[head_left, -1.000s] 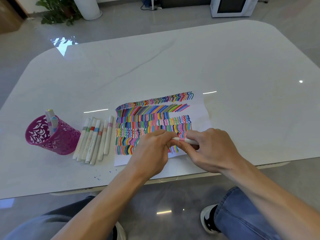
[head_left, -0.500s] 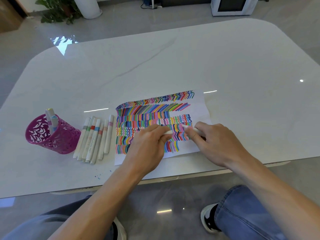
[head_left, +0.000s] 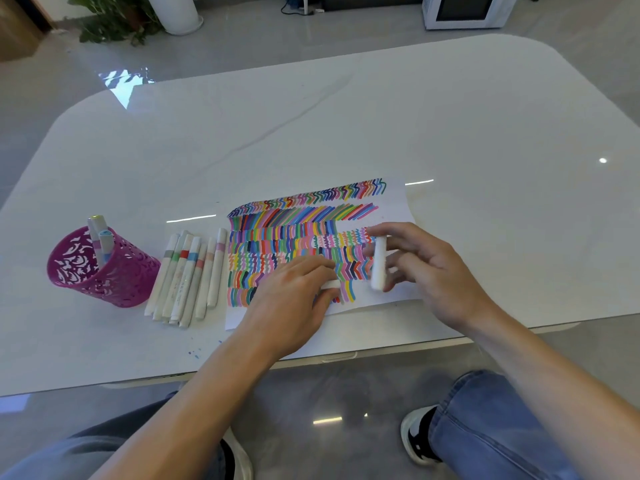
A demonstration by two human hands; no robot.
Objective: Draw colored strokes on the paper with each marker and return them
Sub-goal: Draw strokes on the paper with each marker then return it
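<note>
A white sheet of paper [head_left: 398, 216] covered with rows of colored strokes lies near the table's front edge. My right hand [head_left: 433, 271] holds a white marker [head_left: 379, 263] between its fingers, nearly upright over the paper's right part. My left hand [head_left: 294, 303] rests on the paper's lower middle and pinches a small white cap [head_left: 330, 284]. Several white markers [head_left: 188, 277] with colored bands lie side by side left of the paper. A magenta cut-out pen cup [head_left: 100, 271] holding three markers stands at the far left.
The white marble table [head_left: 346, 116] stretches far behind the paper. Its front edge runs just below my wrists. My knees and shoes show under the table. A microwave [head_left: 464, 10] and a potted plant [head_left: 114, 19] stand on the floor beyond.
My hands have come apart: the cap came off in my left hand, and my right hand swung the marker from lying level to nearly upright, moving right.
</note>
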